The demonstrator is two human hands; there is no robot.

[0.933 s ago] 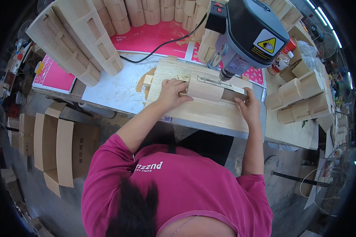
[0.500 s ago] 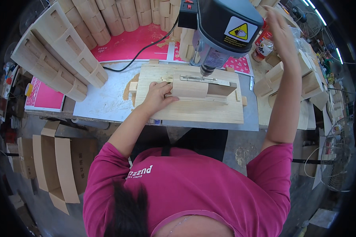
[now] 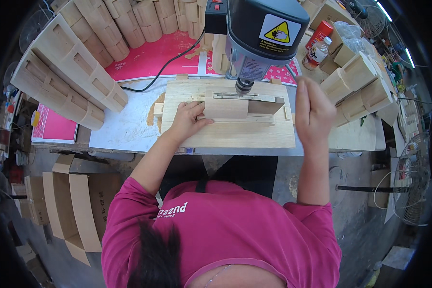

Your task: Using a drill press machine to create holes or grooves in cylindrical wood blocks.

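Note:
My left hand [image 3: 188,120] is closed on the left end of a wooden block [image 3: 225,109], holding it on a pale wooden board [image 3: 235,137]. A metal strip runs along the block's top, and its right part shows an open recess. Right over the block stands the chuck [image 3: 244,86] of a drill press [image 3: 269,29]; whether the bit touches the wood I cannot tell. My right hand [image 3: 316,113], fingers curled, is raised to the right of the machine. It grips the end of the drill press's feed lever [image 3: 291,70], mostly hidden by the hand.
Wooden pieces with slots stand in rows at the left [image 3: 74,62] and along the back. More wooden pieces [image 3: 362,93], a bottle [image 3: 318,53] and a red can [image 3: 320,32] are at the right. A black cable [image 3: 163,72] crosses the table. An open carton [image 3: 79,201] sits below left.
My right hand has come down and nearer, from high beside the machine to the table's right side, with the lever swung down. My left hand stays on the block.

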